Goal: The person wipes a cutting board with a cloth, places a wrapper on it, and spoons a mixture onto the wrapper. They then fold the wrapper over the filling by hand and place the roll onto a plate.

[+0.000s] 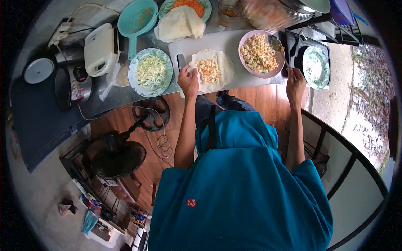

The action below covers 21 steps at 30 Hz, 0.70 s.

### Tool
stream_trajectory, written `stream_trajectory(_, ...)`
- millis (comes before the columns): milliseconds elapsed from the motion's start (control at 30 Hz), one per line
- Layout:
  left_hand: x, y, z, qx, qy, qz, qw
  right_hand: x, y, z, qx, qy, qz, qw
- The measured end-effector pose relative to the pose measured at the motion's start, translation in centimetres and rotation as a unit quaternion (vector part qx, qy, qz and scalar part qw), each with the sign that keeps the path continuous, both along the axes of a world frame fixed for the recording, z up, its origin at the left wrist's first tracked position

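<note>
A round, pale wrapper [226,69] lies on the white cutting board [234,42], with a patch of chopped filling [208,70] on its left half. My left hand [188,81] is closed at the wrapper's left edge, fingers and thumb pinching it. To the right, a pink bowl [261,75] holds more of the mixed filling [259,52]. My right hand [296,83] grips the handle of a metal spoon [287,62], whose head rests in the bowl at its right side.
Left of the board stands a plate [133,79] of shredded cabbage. Behind are stacked wrappers [180,26], shredded carrot [188,5], a green strainer [133,42] and a glass [229,10]. A green-patterned plate [316,69] sits far right; a white appliance [100,50] stands left.
</note>
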State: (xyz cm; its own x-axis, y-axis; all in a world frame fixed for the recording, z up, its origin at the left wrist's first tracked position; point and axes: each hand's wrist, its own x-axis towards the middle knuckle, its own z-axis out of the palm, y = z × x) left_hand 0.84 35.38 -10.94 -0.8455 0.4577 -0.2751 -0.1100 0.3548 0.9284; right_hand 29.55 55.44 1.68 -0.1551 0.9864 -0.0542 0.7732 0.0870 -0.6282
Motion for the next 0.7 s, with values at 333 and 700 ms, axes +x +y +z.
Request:
stream_trajectory(333,-0.4,-1.2,-2.4,-0.067,0.057,-0.011,0.996,-1.8,-2.9,-0.4,-0.08,0.037,0.092,0.992)
stream_trajectory(700,-1.0,-0.9,0.6,-0.064,0.048,-0.011,0.997,4.1,0.8,-8.1,-0.076,0.022,-0.049,0.996)
